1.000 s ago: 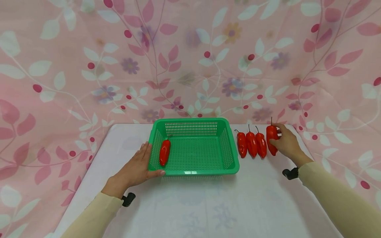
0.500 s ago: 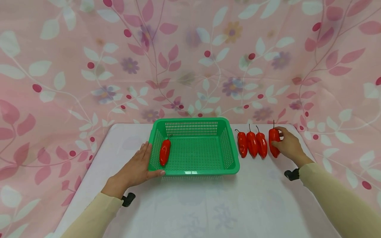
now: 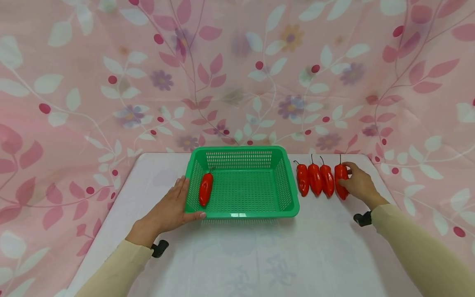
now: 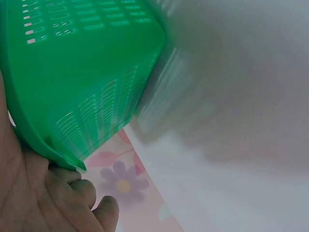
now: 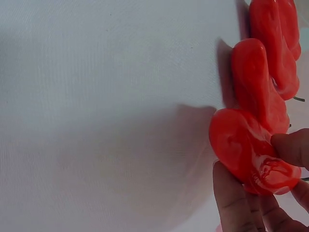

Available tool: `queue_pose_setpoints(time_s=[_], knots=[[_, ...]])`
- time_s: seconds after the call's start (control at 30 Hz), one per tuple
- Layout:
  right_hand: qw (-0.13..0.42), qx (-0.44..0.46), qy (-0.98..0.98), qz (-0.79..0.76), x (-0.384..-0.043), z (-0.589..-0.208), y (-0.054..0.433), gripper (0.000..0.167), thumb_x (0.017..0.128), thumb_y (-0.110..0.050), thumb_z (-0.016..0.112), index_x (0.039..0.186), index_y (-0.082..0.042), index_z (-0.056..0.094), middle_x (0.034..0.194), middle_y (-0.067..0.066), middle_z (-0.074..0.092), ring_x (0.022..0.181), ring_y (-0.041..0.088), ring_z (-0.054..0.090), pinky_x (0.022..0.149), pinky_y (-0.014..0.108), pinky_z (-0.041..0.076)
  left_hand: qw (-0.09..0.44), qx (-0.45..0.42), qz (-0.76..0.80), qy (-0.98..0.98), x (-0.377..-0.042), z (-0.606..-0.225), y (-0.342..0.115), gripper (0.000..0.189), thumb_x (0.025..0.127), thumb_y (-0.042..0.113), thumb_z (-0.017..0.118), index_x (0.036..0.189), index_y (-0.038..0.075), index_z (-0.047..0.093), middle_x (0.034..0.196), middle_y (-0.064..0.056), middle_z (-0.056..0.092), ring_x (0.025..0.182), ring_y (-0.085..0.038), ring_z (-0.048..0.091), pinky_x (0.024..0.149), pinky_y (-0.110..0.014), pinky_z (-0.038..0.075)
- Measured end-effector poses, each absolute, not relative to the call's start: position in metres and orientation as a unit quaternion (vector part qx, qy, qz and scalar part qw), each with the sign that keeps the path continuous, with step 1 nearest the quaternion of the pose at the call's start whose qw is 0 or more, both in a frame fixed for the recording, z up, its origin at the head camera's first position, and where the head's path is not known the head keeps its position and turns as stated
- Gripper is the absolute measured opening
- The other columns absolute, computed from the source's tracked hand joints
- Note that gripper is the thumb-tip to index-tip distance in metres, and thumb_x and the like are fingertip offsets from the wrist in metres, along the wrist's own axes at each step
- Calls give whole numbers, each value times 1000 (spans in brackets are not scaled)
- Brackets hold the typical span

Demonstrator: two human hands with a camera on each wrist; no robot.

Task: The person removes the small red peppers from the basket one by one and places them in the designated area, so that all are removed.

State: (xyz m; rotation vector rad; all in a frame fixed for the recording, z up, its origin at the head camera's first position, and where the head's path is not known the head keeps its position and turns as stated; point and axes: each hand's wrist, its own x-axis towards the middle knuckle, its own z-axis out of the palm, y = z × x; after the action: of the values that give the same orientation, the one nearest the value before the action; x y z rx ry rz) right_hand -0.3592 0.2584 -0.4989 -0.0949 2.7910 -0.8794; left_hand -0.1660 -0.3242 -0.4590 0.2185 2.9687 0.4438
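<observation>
My right hand (image 3: 359, 183) pinches a red chili pepper (image 3: 340, 175) between thumb and fingers, stem pointing away from me. In the right wrist view, this pepper (image 5: 244, 145) lies at the end of a row, close beside its neighbour (image 5: 256, 82). Three more red peppers (image 3: 315, 180) lie side by side to its left. My left hand (image 3: 167, 210) rests against the left side of a green plastic basket (image 3: 245, 214), fingers straight and thumb along the front rim. One red pepper (image 3: 205, 189) lies inside the basket at the left.
A white-covered table (image 3: 237, 255) bears the basket and the peppers. Behind it hangs a pink cloth (image 3: 237, 74) with a flower and leaf print, close to the table's back edge.
My right hand has shifted slightly right and brought its pepper nearer to me, down beside the row. The left hand and the basket have stayed in place.
</observation>
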Motion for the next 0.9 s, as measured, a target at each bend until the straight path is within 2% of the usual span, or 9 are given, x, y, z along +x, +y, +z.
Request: queue_pose_setpoints(time_s=[0.37,0.6,0.9], knots=[[121,-20,947,-298,-365,-504,258,82,99,-20,65,164,2,20,149,40,40,125,55,52,93,57,62,67,70,151,984,-168,-456,-324,135,84,83,65,166,-6,6,176,-25,6,162,-48,11,129,-61,21],[130,-14,948,-289,-367,-510,259,79,100,-21,66,162,3,24,149,40,41,125,54,53,93,57,62,72,61,155,983,-166,-457,-326,139,81,88,61,167,-4,4,177,-23,4,162,-47,10,128,-61,23],[138,1,949,-285,-367,-508,258,77,101,-23,67,160,6,27,150,40,41,127,55,54,96,58,60,70,60,165,982,-165,-460,-325,138,81,86,63,167,-3,4,177,-23,5,162,-47,10,128,-61,22]])
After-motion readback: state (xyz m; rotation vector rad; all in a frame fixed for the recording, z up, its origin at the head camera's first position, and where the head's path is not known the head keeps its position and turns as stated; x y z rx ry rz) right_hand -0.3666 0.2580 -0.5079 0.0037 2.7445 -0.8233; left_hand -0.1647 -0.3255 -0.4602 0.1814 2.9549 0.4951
